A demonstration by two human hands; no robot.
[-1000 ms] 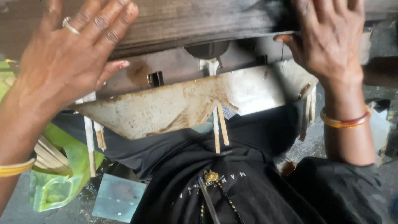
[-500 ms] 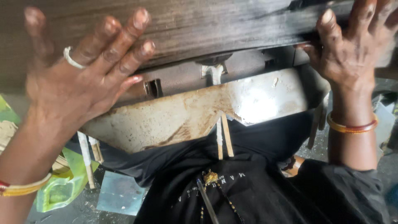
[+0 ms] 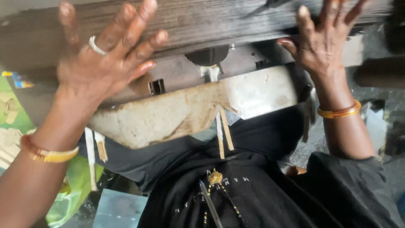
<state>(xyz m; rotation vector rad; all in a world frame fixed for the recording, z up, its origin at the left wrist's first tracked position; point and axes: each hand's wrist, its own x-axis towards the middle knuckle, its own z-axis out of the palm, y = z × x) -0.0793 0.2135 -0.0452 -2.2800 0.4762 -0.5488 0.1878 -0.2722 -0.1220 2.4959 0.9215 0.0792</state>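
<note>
Two bare hands up on a dark wooden beam that runs across the top of the view; left hand spread flat, fingers fanned and blurred, palm over the beam's lower edge — clasping nothing; silver ring on one finger, gold-and-red bangle at the wrist; right hand also splayed, fingers up on the beam face, thumb hooked toward its underside, not closed round anything; orange-gold bangle on that wrist; the hands are well apart, one near each end of the visible stretch.

Just below the beam, between the hands, a grey metal bracket with a rectangular slot and a dark round part at its top; under that a rust-stained pale metal plate, tilted, brighter on its right half; thin wooden sticks hang from the plate's lower edge near the middle — more sticks at the left, beside the left wrist; black garment fills the lower frame with a small gold pendant on it; green plastic bag at lower left.
</note>
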